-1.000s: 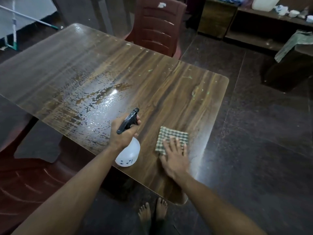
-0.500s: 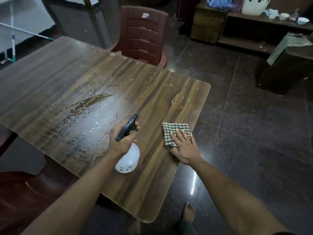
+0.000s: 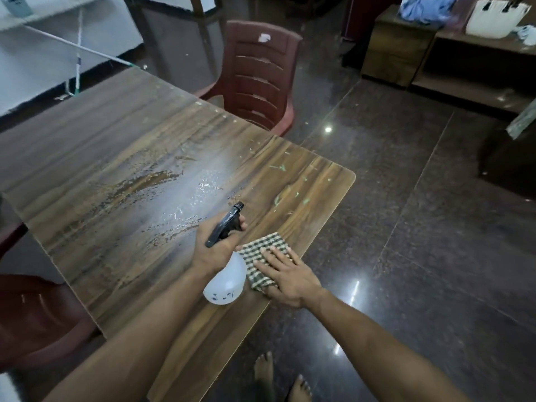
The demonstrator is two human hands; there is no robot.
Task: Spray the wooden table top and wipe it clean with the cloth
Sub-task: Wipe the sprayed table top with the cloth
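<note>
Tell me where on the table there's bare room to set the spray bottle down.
Dry bare wood lies along the table's far-left side, beyond the wet patch. The near strip below the bottle is bare too. The right edge is crowded: cloth under right hand, green flecks.

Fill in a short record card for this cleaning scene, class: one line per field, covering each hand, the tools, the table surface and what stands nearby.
left hand: gripping the spray bottle, nozzle aimed across the table
right hand: flat on the checked cloth, pressing it to the table
table top: wooden, wet with droplets in the middle
marks: pale green flecks near the far right corner, not yet wiped
nearby: red plastic chair at the far side
</note>
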